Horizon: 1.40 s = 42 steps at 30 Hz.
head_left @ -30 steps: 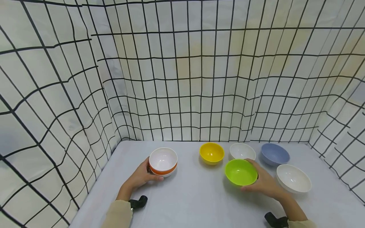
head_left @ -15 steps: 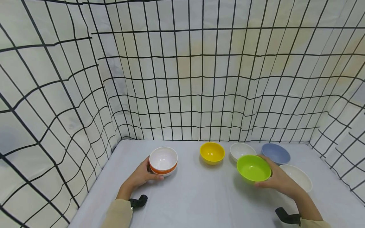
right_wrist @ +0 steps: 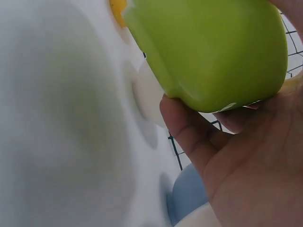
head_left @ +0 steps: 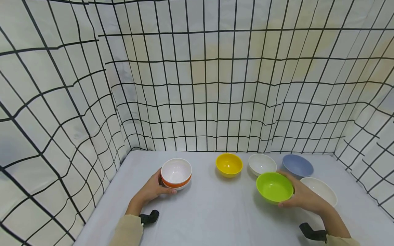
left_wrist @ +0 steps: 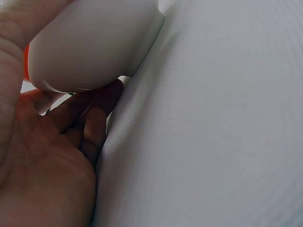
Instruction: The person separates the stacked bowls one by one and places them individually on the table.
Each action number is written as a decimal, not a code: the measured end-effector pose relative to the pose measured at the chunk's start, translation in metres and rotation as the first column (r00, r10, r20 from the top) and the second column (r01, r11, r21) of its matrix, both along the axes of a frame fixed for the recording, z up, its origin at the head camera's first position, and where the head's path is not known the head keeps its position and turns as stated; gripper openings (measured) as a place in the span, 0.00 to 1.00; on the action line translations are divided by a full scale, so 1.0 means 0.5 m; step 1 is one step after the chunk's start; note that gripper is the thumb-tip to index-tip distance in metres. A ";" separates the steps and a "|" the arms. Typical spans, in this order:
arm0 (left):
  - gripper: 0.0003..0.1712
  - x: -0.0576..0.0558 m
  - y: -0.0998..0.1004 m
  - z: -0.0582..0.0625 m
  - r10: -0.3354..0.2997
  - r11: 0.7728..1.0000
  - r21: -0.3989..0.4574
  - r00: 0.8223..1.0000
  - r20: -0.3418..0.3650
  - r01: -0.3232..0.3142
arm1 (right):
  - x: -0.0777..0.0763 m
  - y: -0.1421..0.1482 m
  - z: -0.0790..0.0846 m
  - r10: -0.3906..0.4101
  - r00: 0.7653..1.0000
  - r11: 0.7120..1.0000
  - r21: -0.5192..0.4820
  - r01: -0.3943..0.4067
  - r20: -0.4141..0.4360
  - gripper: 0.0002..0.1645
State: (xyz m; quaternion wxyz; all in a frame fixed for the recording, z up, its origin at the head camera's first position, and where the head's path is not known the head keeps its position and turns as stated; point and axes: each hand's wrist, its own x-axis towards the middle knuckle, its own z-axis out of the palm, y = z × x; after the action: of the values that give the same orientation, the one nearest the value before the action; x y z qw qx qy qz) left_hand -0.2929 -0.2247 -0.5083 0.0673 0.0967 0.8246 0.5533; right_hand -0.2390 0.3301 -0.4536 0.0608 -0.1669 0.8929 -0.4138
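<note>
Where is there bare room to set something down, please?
Bare table shows between the bowl stack and the yellow bowl, and nearer, between the left hand and right hand. The right side is crowded: green bowl, blue bowl, two white bowls.

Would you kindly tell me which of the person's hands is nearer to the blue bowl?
Right. The right hand, holding the green bowl, is just in front of the blue bowl; the left hand, gripping the bowl stack, is well to its left.
</note>
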 end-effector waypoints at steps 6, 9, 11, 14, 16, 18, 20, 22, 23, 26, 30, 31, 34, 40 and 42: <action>0.65 0.003 -0.001 0.003 0.005 1.000 0.000 1.000 0.010 -0.005 | -0.007 0.006 -0.014 0.011 0.999 0.999 0.035 -0.013 0.043 0.65; 0.65 0.004 -0.001 0.003 0.001 1.000 0.002 1.000 0.009 -0.002 | -0.010 0.006 -0.019 0.011 0.998 0.998 0.061 -0.015 0.066 0.66; 0.64 0.004 -0.001 0.004 -0.003 1.000 0.002 1.000 0.003 0.003 | -0.011 0.005 -0.021 0.007 0.997 0.997 0.078 -0.013 0.080 0.66; 0.64 0.004 -0.001 0.005 -0.005 1.000 0.001 1.000 -0.002 0.005 | -0.014 0.004 -0.024 0.012 0.996 0.996 0.091 -0.020 0.085 0.66; 0.64 0.004 -0.001 0.006 -0.006 1.000 0.001 1.000 -0.004 0.006 | -0.015 0.005 -0.027 0.017 0.996 0.995 0.094 -0.025 0.086 0.66; 0.64 0.004 -0.001 0.007 -0.006 1.000 -0.001 1.000 -0.003 0.006 | -0.015 0.006 -0.030 0.019 0.996 0.995 0.097 -0.027 0.088 0.66; 0.64 0.004 0.000 0.007 -0.007 1.000 -0.002 1.000 -0.002 0.007 | -0.015 0.006 -0.033 0.014 0.995 0.994 0.102 -0.024 0.098 0.67; 0.64 0.005 0.000 0.007 -0.007 1.000 -0.003 1.000 -0.003 0.007 | -0.014 0.007 -0.033 0.010 0.995 0.994 0.106 -0.021 0.099 0.67; 0.64 0.005 0.000 0.007 -0.008 1.000 -0.003 1.000 -0.003 0.008 | -0.014 0.008 -0.033 0.007 0.995 0.994 0.110 -0.018 0.101 0.68; 0.64 0.005 0.000 0.007 -0.010 1.000 -0.002 1.000 -0.003 0.010 | -0.012 0.008 -0.031 0.004 0.995 0.994 0.112 -0.016 0.103 0.68; 0.64 0.005 -0.001 0.006 -0.010 1.000 -0.005 1.000 -0.004 0.010 | -0.010 0.008 -0.030 0.013 0.993 0.994 0.108 -0.025 0.115 0.69; 0.63 0.004 -0.001 0.006 -0.011 1.000 -0.006 1.000 -0.003 0.011 | -0.010 0.008 -0.031 0.016 0.993 0.994 0.109 -0.029 0.117 0.70; 0.63 0.003 -0.002 0.005 -0.014 1.000 -0.008 1.000 -0.002 0.014 | -0.011 0.007 -0.034 0.023 0.992 0.993 0.113 -0.037 0.127 0.71; 0.63 0.002 -0.002 0.006 -0.014 1.000 -0.004 1.000 0.003 0.014 | -0.012 0.006 -0.036 0.015 0.991 0.992 0.126 -0.032 0.129 0.71; 0.63 0.003 -0.001 0.006 -0.013 1.000 -0.004 1.000 0.004 0.013 | -0.012 0.005 -0.037 0.013 0.992 0.991 0.129 -0.030 0.129 0.71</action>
State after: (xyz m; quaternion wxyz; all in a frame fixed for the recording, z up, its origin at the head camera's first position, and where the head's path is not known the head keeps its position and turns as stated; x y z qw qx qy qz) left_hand -0.2917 -0.2254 -0.5052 0.0727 0.1011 0.8249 0.5515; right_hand -0.2451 0.3327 -0.4719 0.1331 -0.1452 0.9105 -0.3636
